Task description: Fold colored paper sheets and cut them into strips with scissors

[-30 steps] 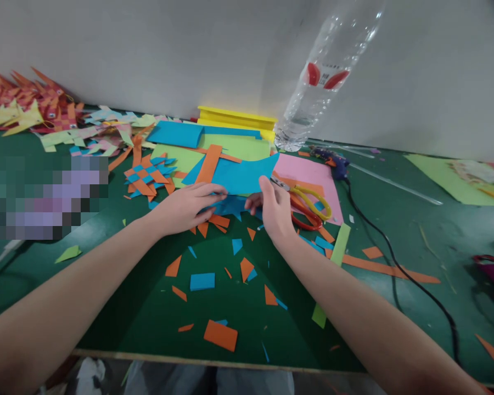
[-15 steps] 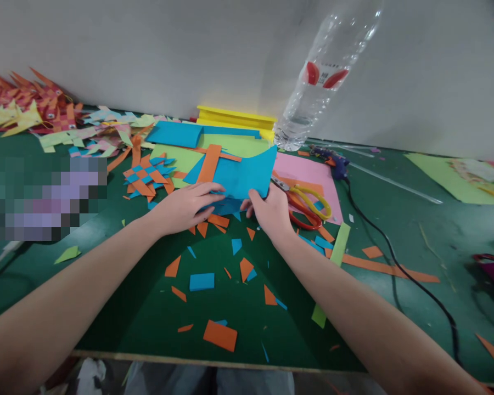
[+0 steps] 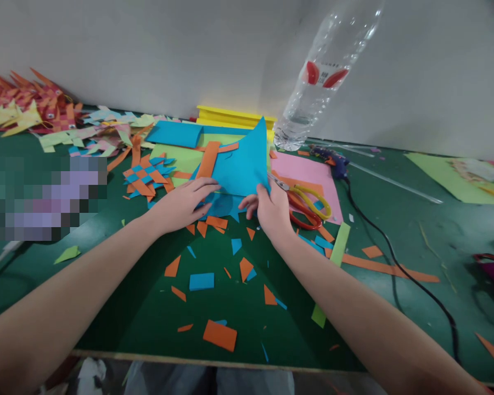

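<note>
A blue paper sheet [image 3: 242,164] stands lifted off the green table [image 3: 127,307], its far corner pointing up. My right hand [image 3: 269,211] pinches the sheet's near right edge. My left hand [image 3: 185,206] lies flat with its fingers on blue paper pieces [image 3: 220,206] under the raised sheet. Orange strips [image 3: 209,160] lie just behind the sheet. Yellow and orange scissors [image 3: 307,206] lie right of my right hand.
A clear plastic bottle [image 3: 316,88] stands at the back by the wall. A glue gun [image 3: 333,159] with a black cord [image 3: 395,263] lies to the right. Pink paper [image 3: 313,173], yellow paper [image 3: 234,118], woven paper figures [image 3: 148,175] and several orange and blue scraps [image 3: 220,334] cover the table.
My right hand has raised the blue sheet, so its far corner has swung up from lying flat. My left hand has stayed pressed on the pieces beneath.
</note>
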### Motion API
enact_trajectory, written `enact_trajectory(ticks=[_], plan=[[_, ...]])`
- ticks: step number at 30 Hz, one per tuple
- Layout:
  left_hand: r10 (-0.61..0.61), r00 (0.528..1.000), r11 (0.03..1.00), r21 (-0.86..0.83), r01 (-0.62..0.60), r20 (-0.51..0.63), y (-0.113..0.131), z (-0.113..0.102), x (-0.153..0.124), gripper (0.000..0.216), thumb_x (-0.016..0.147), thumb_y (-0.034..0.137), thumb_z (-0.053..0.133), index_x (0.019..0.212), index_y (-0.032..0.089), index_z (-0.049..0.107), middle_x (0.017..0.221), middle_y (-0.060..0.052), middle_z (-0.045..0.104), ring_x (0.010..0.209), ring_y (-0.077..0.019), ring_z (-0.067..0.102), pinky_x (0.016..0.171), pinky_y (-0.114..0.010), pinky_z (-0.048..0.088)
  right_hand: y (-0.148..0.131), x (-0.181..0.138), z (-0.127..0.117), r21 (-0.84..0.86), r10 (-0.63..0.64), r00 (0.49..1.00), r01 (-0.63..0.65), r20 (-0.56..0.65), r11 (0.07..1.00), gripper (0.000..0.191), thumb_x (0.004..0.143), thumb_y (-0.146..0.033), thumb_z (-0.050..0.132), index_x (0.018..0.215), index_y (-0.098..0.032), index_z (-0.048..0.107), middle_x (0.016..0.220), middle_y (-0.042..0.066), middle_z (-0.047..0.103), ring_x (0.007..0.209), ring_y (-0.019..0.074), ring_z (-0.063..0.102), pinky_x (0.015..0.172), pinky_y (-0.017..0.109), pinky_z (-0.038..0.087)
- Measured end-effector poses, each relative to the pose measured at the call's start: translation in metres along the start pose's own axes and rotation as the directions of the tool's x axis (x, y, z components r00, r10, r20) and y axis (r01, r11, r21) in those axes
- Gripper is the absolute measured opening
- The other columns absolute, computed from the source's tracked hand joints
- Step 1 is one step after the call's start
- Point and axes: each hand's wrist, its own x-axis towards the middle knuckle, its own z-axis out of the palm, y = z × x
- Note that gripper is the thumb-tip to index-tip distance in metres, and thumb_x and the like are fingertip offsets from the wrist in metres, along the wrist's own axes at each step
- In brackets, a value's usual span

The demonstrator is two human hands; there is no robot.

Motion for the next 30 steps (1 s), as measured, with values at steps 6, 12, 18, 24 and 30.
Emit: enact_trajectory(ticks=[6, 12, 18, 24, 30], plan=[[-0.020, 1.000, 1.000, 0.007, 0.020, 0.007, 0.000, -0.001, -0.001, 0.040, 0.100, 0.030, 0.038, 0.134, 0.012, 0.049, 0.136, -0.016, 0.052, 0.122, -0.0281, 0.055, 0.101, -0.044, 0.047, 0.000, -0.001, -0.002, -0.011, -0.145, 0.989, 0.145, -0.034, 0.989, 0.046, 0.100, -0.031, 0.033, 0.144, -0.026, 0.044, 0.081, 0.002, 0.074, 0.045, 0.0107, 0.060, 0.056, 0.029, 0.053], [-0.026, 1.000, 1.000, -0.004, 0.026, 0.017, -0.001, -0.001, -0.001, 0.038, 0.100, 0.030, 0.038, 0.132, 0.014, 0.051, 0.136, -0.016, 0.052, 0.123, -0.0280, 0.054, 0.102, -0.045, 0.047, 0.008, -0.001, -0.003, -0.013, -0.304, 0.950, 0.303, -0.068, 0.953, 0.052, 0.096, -0.020, 0.034, 0.145, -0.035, 0.042, 0.127, 0.003, 0.067, 0.070, 0.0143, 0.070, 0.076, 0.038, 0.058], [-0.044, 0.999, 0.999, -0.003, 0.045, 0.032, -0.002, -0.002, -0.001, 0.038, 0.099, 0.030, 0.038, 0.132, 0.015, 0.051, 0.138, -0.015, 0.052, 0.125, -0.0284, 0.052, 0.105, -0.046, 0.044, 0.002, -0.008, -0.002, -0.090, -0.367, 0.927, 0.360, -0.078, 0.929, 0.053, 0.097, -0.022, 0.033, 0.147, -0.041, 0.036, 0.155, -0.003, 0.040, 0.095, 0.0167, 0.071, 0.094, 0.040, 0.056], [-0.232, 0.971, 0.972, 0.009, 0.233, -0.052, 0.000, -0.007, 0.001, 0.041, 0.098, 0.032, 0.040, 0.133, 0.015, 0.052, 0.134, -0.014, 0.057, 0.123, -0.0305, 0.054, 0.103, -0.049, 0.045, 0.000, -0.012, -0.002, -0.140, -0.455, 0.889, 0.457, 0.046, 0.878, 0.052, 0.099, -0.025, 0.032, 0.147, -0.043, 0.034, 0.147, -0.002, 0.050, 0.102, 0.0194, 0.068, 0.087, 0.039, 0.058], [-0.330, 0.940, 0.944, -0.035, 0.328, -0.088, 0.000, -0.011, 0.002, 0.043, 0.098, 0.035, 0.039, 0.131, 0.012, 0.055, 0.133, -0.015, 0.058, 0.121, -0.0319, 0.056, 0.100, -0.049, 0.047, 0.001, -0.012, -0.002, -0.161, -0.448, 0.890, 0.455, 0.081, 0.876, 0.049, 0.101, -0.030, 0.031, 0.148, -0.040, 0.035, 0.130, 0.001, 0.063, 0.098, 0.0210, 0.066, 0.086, 0.041, 0.057]])
